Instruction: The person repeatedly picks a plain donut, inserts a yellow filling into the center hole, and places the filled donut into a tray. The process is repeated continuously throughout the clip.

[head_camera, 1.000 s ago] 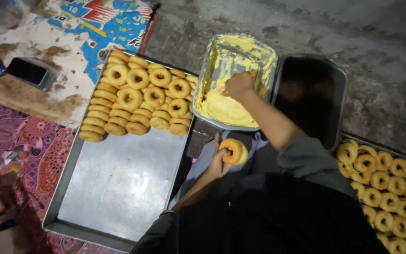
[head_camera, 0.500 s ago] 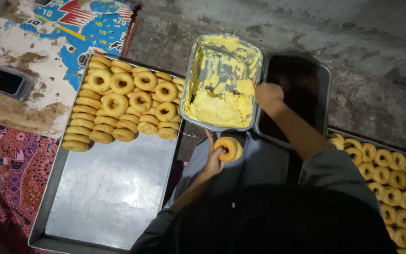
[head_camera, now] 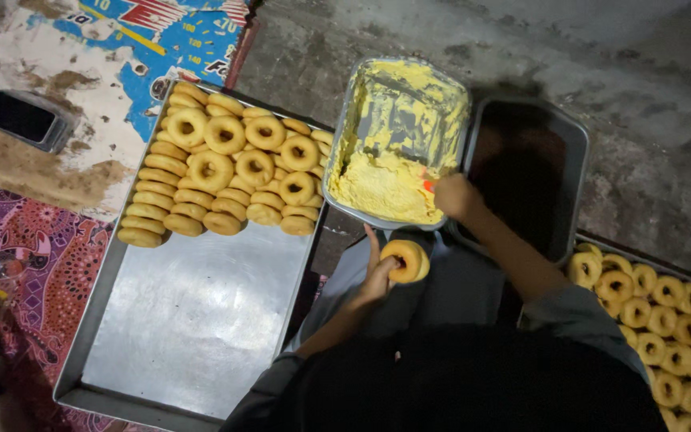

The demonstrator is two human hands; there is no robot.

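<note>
Left hand (head_camera: 379, 272) holds a ring-shaped donut (head_camera: 406, 260) on edge over the lap, grip closed around its lower rim, thumb side up, hole facing roughly toward the camera. Right hand (head_camera: 456, 196) is at the near edge of the metal tub of yellow cream (head_camera: 397, 140), grip closed on a small orange-tipped tool (head_camera: 428, 186); most of the tool is hidden, so kind unclear. Donut lies just below and left of the right hand, near but apart; right hand is the nearer one to the cream, which is piled at the tub's near end, far end scraped mostly bare. Dark empty pan (head_camera: 529, 172) touches the tub on the right. Large steel tray (head_camera: 193, 320) on the left: donuts stacked at its far end, near half bare, lots of open room there. Second tray of donuts (head_camera: 665, 312) at lower right. Everything sits on the floor; a phone (head_camera: 17, 118) lies far left.
</note>
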